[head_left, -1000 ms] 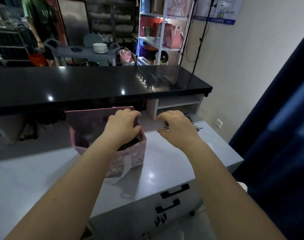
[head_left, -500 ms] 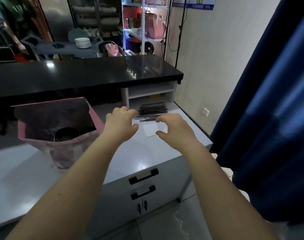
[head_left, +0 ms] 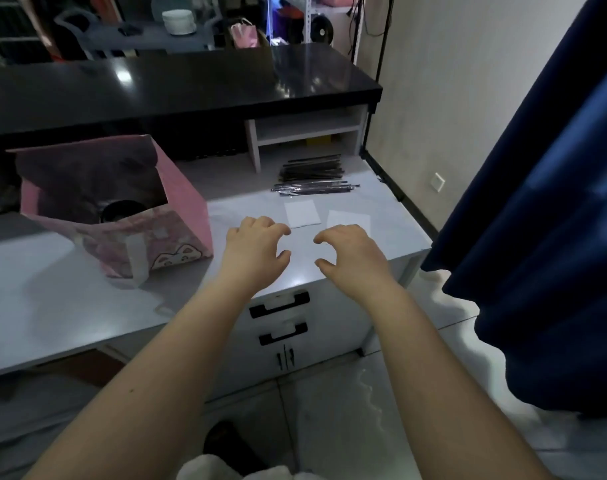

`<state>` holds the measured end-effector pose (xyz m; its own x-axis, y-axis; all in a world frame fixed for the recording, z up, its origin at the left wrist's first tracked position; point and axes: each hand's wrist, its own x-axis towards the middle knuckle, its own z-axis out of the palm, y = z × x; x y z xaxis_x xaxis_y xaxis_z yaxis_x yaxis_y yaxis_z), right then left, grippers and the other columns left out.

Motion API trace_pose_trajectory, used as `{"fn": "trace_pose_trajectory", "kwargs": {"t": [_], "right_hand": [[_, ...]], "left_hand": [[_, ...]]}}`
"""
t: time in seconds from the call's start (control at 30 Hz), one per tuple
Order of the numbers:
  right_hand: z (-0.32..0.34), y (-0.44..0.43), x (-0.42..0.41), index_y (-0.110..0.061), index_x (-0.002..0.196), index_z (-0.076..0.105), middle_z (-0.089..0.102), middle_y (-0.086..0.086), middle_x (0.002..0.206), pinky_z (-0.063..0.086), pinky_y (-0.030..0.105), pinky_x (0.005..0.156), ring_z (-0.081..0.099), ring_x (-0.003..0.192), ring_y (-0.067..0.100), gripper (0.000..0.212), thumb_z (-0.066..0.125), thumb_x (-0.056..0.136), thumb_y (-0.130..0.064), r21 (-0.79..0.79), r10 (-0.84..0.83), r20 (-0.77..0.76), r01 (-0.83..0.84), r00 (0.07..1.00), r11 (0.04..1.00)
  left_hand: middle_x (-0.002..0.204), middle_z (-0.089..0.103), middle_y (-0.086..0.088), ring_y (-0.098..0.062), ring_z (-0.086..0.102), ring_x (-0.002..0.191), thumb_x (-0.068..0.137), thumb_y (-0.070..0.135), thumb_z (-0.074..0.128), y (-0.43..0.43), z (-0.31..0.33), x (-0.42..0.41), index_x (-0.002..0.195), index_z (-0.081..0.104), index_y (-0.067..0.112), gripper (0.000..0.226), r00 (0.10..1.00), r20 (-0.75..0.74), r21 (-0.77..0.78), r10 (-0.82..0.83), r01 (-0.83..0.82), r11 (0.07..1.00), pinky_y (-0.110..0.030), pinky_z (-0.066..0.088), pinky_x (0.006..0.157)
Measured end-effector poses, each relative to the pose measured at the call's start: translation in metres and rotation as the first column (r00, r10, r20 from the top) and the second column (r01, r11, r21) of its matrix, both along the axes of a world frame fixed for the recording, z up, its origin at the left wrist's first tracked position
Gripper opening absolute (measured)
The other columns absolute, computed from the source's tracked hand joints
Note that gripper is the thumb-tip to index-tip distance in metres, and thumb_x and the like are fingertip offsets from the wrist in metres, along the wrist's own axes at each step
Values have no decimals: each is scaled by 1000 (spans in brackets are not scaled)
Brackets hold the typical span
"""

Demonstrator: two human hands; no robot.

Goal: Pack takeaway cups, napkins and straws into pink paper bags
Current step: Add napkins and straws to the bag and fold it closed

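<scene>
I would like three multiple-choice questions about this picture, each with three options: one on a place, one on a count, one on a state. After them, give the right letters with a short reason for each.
1. Where do the straws lie, relative to the pink bag?
A. inside it
B. to its right, on the grey counter
C. under it

2. How many white napkins lie flat on the counter?
A. one
B. two
C. four

3. What do the left hand and the right hand do?
A. both hover over the counter, fingers curled, holding nothing
B. the left grips the bag
C. the right pinches a straw

Answers:
1 B: the straws lie in a heap on the counter, apart from the bag.
2 B: two white squares lie side by side just beyond the fingertips.
3 A: nothing is between the fingers of either hand.
</scene>
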<state>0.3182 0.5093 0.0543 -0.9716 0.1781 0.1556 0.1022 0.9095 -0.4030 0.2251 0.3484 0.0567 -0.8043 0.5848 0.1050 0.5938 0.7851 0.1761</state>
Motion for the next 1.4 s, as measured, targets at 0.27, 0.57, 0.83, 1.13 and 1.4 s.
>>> {"fn": "trace_pose_trajectory", "kwargs": {"t": [0.27,0.57,0.83,1.13,1.4], "right_hand": [[-36,17,-2,-25,126,57,56,-9,131,38,32,99,37,127,14,33,59,93,-28,-68,-43,92,50,995,996],[-63,47,-59,-26,127,56,54,-11,131,37,32,100,36,126,11,34,58,93,-28,-72,-91,210,108,974,992],[-66,79,-141,-26,128,56,55,-9,132,36,29,98,37,127,13,37,61,91,-27,-42,-106,273,122,956,992],[-91,101,-202,-22,122,62,60,-6,124,38,27,95,43,122,15,31,62,90,-21,-138,-85,268,126,960,982],[-102,130,-261,-21,118,65,61,0,118,42,33,97,47,118,19,28,64,89,-23,-225,31,236,23,971,974]], "left_hand": [[134,52,4,-22,40,127,92,39,54,22,-46,1,132,53,30,41,995,100,-24,-20,23,999,-40,32,99],[136,50,5,-21,37,130,92,36,54,50,-92,-58,131,53,31,40,965,261,62,-29,13,998,-38,30,100],[135,51,2,-24,38,128,91,34,54,94,-100,-155,133,53,29,42,948,317,89,-25,-3,996,-40,34,100],[133,53,4,-22,38,127,94,31,52,115,-119,-200,130,57,27,36,934,357,142,-9,-44,989,-37,34,98],[128,57,4,-22,40,124,90,25,60,126,-125,-230,121,63,24,32,934,327,227,145,-226,947,-34,32,95]]}}
